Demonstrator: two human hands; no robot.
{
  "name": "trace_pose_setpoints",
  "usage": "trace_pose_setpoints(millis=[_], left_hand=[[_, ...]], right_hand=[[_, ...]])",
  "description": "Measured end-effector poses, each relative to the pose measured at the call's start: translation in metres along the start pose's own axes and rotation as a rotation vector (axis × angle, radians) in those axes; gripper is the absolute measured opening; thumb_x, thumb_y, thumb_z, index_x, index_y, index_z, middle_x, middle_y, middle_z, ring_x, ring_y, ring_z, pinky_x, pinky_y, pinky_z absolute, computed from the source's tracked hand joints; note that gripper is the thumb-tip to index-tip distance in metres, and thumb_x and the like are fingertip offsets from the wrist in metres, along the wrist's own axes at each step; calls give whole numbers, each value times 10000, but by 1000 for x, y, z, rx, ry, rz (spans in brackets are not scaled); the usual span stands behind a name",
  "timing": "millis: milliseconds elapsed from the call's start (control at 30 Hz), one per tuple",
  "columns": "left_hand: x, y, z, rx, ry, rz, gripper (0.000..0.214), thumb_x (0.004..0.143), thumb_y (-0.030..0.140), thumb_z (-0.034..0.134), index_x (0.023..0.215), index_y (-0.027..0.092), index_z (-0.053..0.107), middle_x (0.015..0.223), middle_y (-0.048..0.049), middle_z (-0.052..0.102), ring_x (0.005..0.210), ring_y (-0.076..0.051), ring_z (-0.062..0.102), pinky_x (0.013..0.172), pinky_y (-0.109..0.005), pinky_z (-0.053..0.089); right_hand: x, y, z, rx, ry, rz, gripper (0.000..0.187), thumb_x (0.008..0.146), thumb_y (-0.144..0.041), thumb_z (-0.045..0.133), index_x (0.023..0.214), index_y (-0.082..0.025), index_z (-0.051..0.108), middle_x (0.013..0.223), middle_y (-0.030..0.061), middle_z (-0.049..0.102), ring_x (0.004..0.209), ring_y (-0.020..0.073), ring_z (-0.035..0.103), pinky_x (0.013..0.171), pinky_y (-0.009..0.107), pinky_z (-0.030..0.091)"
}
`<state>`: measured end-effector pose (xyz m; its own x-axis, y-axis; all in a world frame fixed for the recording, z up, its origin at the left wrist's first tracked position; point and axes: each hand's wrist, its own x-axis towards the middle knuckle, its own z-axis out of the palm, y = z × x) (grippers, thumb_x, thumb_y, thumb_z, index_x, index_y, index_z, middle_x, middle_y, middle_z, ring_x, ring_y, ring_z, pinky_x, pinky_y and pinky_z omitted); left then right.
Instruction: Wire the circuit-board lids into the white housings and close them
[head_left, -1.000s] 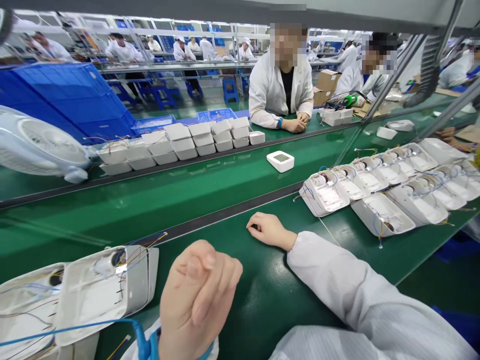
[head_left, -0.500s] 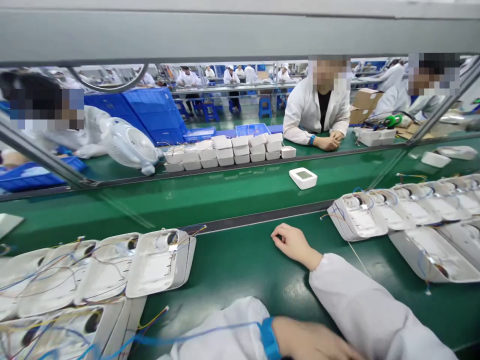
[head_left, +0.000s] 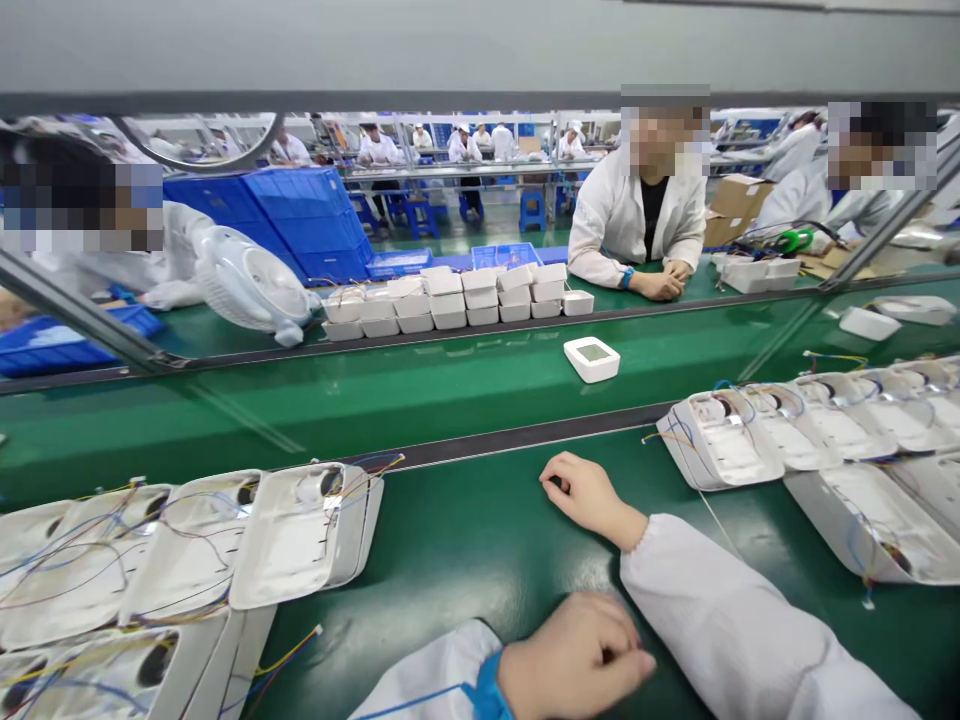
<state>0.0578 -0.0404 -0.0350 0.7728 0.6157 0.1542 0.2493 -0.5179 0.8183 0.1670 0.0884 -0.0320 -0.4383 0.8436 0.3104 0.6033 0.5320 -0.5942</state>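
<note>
My left hand (head_left: pixel 574 655), with a blue wrist strap (head_left: pixel 491 688) and cord, is above the near part of the green work surface. Its fingers are curled in, and no object shows in them. Farther forward, my right hand (head_left: pixel 585 492) rests on the surface near the dark edge strip, loosely closed with nothing visible inside. Left of my hands are open white plastic housings (head_left: pixel 289 545) with loose wires and round dark parts. To the right stands another row of wired white housings (head_left: pixel 724 440). Neither hand touches them.
A white device with a grey window (head_left: pixel 592 360) lies on the green belt (head_left: pixel 420 395) ahead. Across it are stacked white boxes (head_left: pixel 450 305), a fan (head_left: pixel 255 285) and blue crates (head_left: pixel 300 220). Co-workers in white coats sit opposite. A metal beam (head_left: pixel 450 55) spans overhead.
My left hand has come up and left from the lower edge, its fingers now curled. The white device on the belt has shifted left. My right hand stays in place.
</note>
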Motion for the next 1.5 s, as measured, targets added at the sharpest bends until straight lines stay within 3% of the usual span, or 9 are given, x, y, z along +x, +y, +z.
trace_pose_setpoints(millis=[100, 200, 267, 367, 500, 600, 800, 1000, 1500], left_hand=[[1, 10, -16, 94, 73, -48, 190, 903, 292, 533, 949, 186, 684, 1071, -67, 704, 1115, -207, 605, 1065, -399, 421], [-1, 21, -25, 201, -21, -108, 555, 898, 430, 545, 1406, 235, 433, 1442, -83, 504, 1399, -297, 364, 1189, -576, 178], [-2, 26, -27, 256, -95, -124, 686, 922, 504, 482, 1508, 235, 245, 1553, -99, 352, 1469, -322, 222, 1186, -627, 103], [-3, 30, -28, 302, -147, -120, 683, 947, 562, 389, 1518, 230, 215, 1591, -108, 268, 1492, -324, 141, 1182, -642, 73], [-1, 29, -25, 326, -136, -133, 725, 922, 584, 416, 1522, 236, 205, 1564, -112, 321, 1483, -328, 168, 1177, -646, 102], [0, 24, -23, 331, -126, -137, 757, 890, 583, 476, 1518, 247, 218, 1536, -102, 371, 1474, -340, 189, 1174, -646, 119], [-2, 20, -23, 341, -111, -104, 657, 894, 526, 493, 1463, 240, 332, 1543, -98, 363, 1457, -353, 232, 1161, -654, 138], [-3, 24, -26, 338, -95, -109, 607, 896, 508, 504, 1425, 237, 381, 1470, -103, 453, 1446, -335, 263, 1162, -644, 149], [-3, 22, -25, 311, -91, -121, 567, 897, 491, 507, 1396, 240, 411, 1467, -95, 456, 1444, -331, 269, 1161, -641, 149]], right_hand=[[0, -1, -1, 2, -2, 2, 109, 835, -135, 597, 862, -213, 669, 937, 2, 675, 584, 76, 546, 629, 228, 436], [1, 0, -2, 2, -2, 2, 104, 831, -131, 604, 856, -208, 669, 930, 6, 673, 567, 72, 533, 608, 228, 436], [1, -2, -3, 28, 16, -11, 109, 833, -124, 600, 845, -207, 671, 908, 9, 671, 564, 73, 532, 599, 229, 443], [0, -13, -6, 163, 108, -78, 121, 865, -143, 580, 878, -207, 682, 929, 29, 665, 589, 78, 555, 579, 220, 466], [1, -29, -12, 262, 204, -214, 163, 892, -172, 569, 998, -220, 683, 1037, 64, 660, 737, 109, 619, 626, 221, 513], [7, -19, -12, 216, 102, -209, 195, 886, -179, 579, 1049, -216, 680, 1066, 69, 663, 697, 102, 604, 675, 251, 523], [17, 15, -4, 265, 3, 116, 148, 891, -232, 582, 948, -178, 707, 831, 38, 680, 650, 114, 595, 575, 224, 473], [11, 7, -4, 129, -65, -54, 148, 880, -197, 596, 978, -204, 706, 842, 20, 666, 672, 108, 595, 652, 240, 468], [12, 4, -7, 114, -70, -44, 145, 874, -171, 600, 970, -200, 704, 819, 15, 665, 682, 117, 595, 669, 248, 463]])
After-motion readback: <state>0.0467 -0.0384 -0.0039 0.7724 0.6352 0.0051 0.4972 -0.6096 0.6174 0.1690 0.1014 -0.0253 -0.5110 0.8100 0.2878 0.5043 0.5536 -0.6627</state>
